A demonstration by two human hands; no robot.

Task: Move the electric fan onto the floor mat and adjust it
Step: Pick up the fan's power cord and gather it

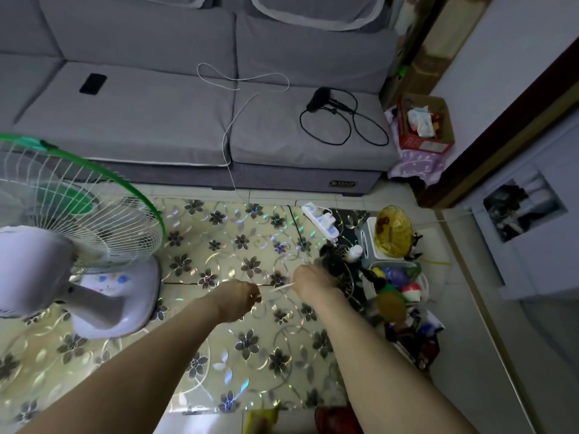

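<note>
Down at floor level, the electric fan [72,233] stands on the floor mat [250,339], a glossy sheet printed with dark flowers; its white base [125,305] sits near the mat's left part, and its green-rimmed wire cage faces toward the grey sofa [188,120]. Both bare arms reach forward over the mat, well to the right of the fan and not touching it; the left hand [239,300] is curled with fingers pinched together on one end of a thin pale cord [282,288], and the right hand [311,281] is closed around the other end, so a short stretch of cord runs between the two hands. Blur hides the right fingertips, so how tightly they grip cannot be told. Beyond the right hand a white power strip [321,222] lies at the mat's far edge; a long white cable [238,89] trails from the sofa seat down to the floor; a black hair dryer [319,98] with its coiled cord rests on the right cushion, and a dark phone [93,83] lies on the left one. Baskets of small clutter [394,277] crowd the mat's right side.
</note>
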